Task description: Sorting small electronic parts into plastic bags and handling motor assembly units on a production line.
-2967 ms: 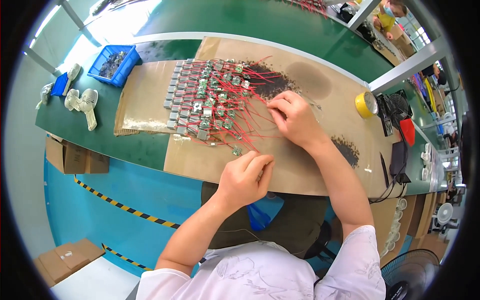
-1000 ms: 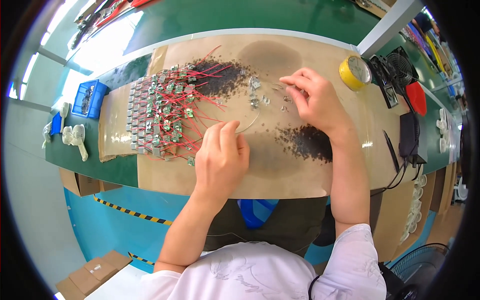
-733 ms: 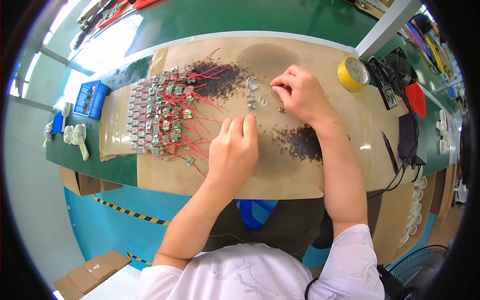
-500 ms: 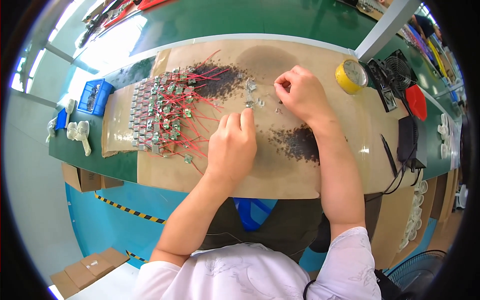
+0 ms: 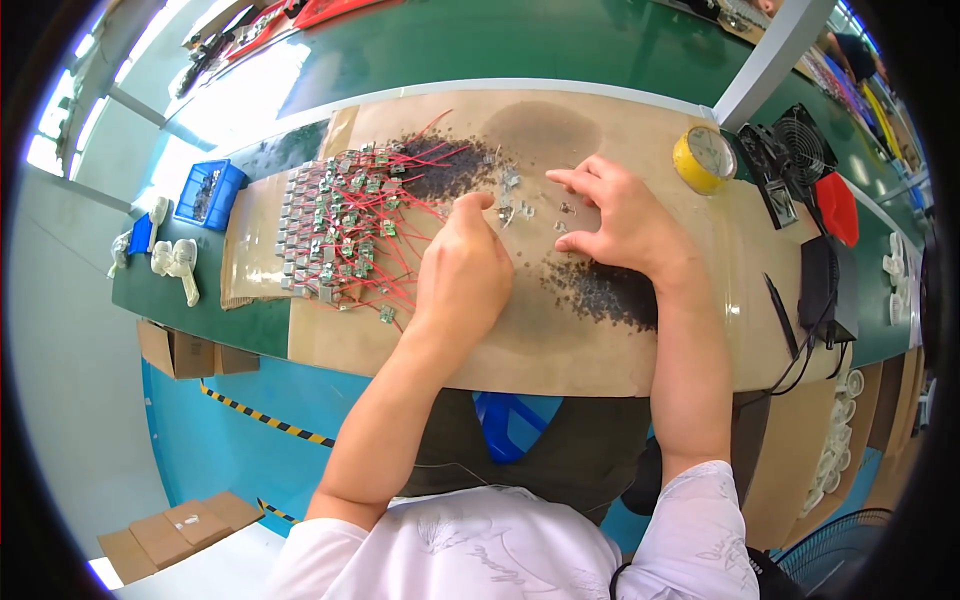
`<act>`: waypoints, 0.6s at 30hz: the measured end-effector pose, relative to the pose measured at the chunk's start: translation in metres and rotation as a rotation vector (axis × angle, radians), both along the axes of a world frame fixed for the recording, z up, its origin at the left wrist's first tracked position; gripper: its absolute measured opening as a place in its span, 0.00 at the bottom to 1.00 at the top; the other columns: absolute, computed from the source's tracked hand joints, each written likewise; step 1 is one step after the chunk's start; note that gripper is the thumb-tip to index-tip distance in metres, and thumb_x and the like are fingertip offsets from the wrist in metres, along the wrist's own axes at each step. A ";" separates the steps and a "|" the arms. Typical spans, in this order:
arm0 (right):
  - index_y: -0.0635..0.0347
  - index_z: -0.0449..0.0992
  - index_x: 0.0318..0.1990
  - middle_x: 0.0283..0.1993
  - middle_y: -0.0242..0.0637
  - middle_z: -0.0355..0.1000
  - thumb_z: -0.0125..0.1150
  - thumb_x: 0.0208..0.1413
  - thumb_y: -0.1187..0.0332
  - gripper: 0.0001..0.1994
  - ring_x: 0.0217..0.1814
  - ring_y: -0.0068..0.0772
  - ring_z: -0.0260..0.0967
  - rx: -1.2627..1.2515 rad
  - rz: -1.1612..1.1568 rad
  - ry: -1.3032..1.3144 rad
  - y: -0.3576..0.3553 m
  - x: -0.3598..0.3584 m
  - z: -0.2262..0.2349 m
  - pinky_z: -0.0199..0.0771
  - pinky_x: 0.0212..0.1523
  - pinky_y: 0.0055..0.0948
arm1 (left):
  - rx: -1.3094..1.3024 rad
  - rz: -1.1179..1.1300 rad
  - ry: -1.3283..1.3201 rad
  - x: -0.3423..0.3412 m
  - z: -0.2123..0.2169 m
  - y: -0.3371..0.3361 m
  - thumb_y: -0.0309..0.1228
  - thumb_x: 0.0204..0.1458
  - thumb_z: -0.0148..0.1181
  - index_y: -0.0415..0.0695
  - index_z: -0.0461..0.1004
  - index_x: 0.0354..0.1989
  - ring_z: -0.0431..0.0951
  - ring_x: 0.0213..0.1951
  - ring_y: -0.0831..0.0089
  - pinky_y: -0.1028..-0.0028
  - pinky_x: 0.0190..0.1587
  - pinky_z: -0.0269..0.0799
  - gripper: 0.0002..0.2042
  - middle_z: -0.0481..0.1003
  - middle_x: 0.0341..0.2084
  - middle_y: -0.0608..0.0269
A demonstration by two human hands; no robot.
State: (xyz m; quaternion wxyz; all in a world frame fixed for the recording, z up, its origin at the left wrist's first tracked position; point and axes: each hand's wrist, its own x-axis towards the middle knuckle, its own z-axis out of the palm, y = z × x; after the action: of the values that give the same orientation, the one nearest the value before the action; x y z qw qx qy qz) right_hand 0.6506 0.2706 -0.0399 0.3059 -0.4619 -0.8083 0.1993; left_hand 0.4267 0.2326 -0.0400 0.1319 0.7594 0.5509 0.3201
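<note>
My left hand [image 5: 465,268] is closed above the middle of the cardboard-covered bench, with index finger and thumb drawn together; what they hold, if anything, is hidden. To its right, my right hand [image 5: 628,218] is open, thumb and fingers spread wide apart with nothing visible between them. Between the hands lie several small clear and silvery pieces [image 5: 508,190]. Left of my left hand stand rows of small green circuit boards [image 5: 350,225] on grey blocks, trailing red wires. A heap of tiny dark parts [image 5: 445,172] lies beyond them, and another dark heap [image 5: 615,292] sits beneath my right wrist.
A yellow tape roll [image 5: 704,160] stands at the far right, near a black fan [image 5: 802,140] and a red tray [image 5: 836,208]. Black tweezers [image 5: 780,315] lie by a black box [image 5: 828,285] with cables. At left are a blue bin [image 5: 209,194] and white gloves [image 5: 176,262].
My right hand has opened from a pinch, its thumb now well below the fingers. My left hand has turned, staying closed. The whole view has shifted slightly.
</note>
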 end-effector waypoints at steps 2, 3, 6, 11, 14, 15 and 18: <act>0.58 0.77 0.55 0.41 0.36 0.72 0.79 0.37 0.73 0.31 0.39 0.33 0.70 -0.092 0.005 0.042 0.001 0.001 0.000 0.76 0.42 0.29 | -0.047 0.032 -0.074 0.000 0.012 -0.007 0.16 0.49 0.56 0.35 0.65 0.51 0.78 0.35 0.49 0.57 0.37 0.75 0.18 0.76 0.31 0.48; 0.58 0.77 0.55 0.41 0.36 0.72 0.79 0.37 0.73 0.31 0.39 0.33 0.70 -0.092 0.004 0.041 0.001 0.002 0.001 0.76 0.42 0.29 | 0.009 0.076 -0.099 -0.003 0.014 -0.009 0.16 0.49 0.57 0.36 0.65 0.50 0.78 0.34 0.50 0.57 0.36 0.74 0.18 0.75 0.30 0.50; 0.59 0.78 0.54 0.41 0.36 0.73 0.77 0.38 0.75 0.29 0.40 0.33 0.72 -0.072 -0.004 0.036 0.004 0.002 0.002 0.76 0.43 0.30 | 0.102 0.134 -0.101 -0.016 0.014 -0.020 0.16 0.50 0.58 0.36 0.66 0.50 0.77 0.32 0.51 0.58 0.34 0.73 0.17 0.74 0.28 0.52; 0.62 0.82 0.42 0.37 0.39 0.74 0.74 0.42 0.75 0.16 0.36 0.35 0.74 -0.047 -0.005 0.030 0.009 -0.004 -0.002 0.77 0.39 0.31 | 0.067 0.086 -0.030 -0.027 0.001 -0.046 0.15 0.49 0.58 0.35 0.68 0.48 0.76 0.32 0.54 0.61 0.34 0.74 0.16 0.73 0.29 0.51; 0.62 0.83 0.37 0.35 0.39 0.74 0.73 0.44 0.74 0.11 0.35 0.36 0.74 0.002 -0.020 -0.018 0.007 -0.009 -0.002 0.76 0.38 0.32 | 0.063 0.015 0.000 -0.033 -0.010 -0.059 0.14 0.49 0.59 0.35 0.68 0.48 0.76 0.34 0.52 0.61 0.36 0.74 0.16 0.73 0.30 0.49; 0.62 0.83 0.37 0.35 0.39 0.74 0.73 0.44 0.74 0.11 0.35 0.36 0.74 0.002 -0.018 -0.019 0.008 -0.011 -0.003 0.76 0.38 0.32 | 0.088 -0.037 0.036 -0.035 -0.014 -0.062 0.14 0.49 0.59 0.35 0.69 0.47 0.76 0.34 0.52 0.61 0.37 0.75 0.16 0.73 0.31 0.49; 0.62 0.83 0.36 0.35 0.38 0.75 0.73 0.45 0.74 0.09 0.36 0.37 0.74 0.058 -0.004 0.020 0.010 -0.023 -0.011 0.76 0.38 0.33 | 0.072 -0.095 0.080 -0.041 -0.011 -0.066 0.15 0.48 0.59 0.37 0.71 0.46 0.76 0.35 0.52 0.60 0.38 0.75 0.15 0.73 0.32 0.50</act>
State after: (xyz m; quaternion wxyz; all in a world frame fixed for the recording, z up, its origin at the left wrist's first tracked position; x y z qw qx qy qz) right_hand 0.6278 0.2809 -0.0513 0.3276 -0.4524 -0.8098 0.1796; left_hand 0.3858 0.1663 -0.0515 0.0974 0.8013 0.5070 0.3023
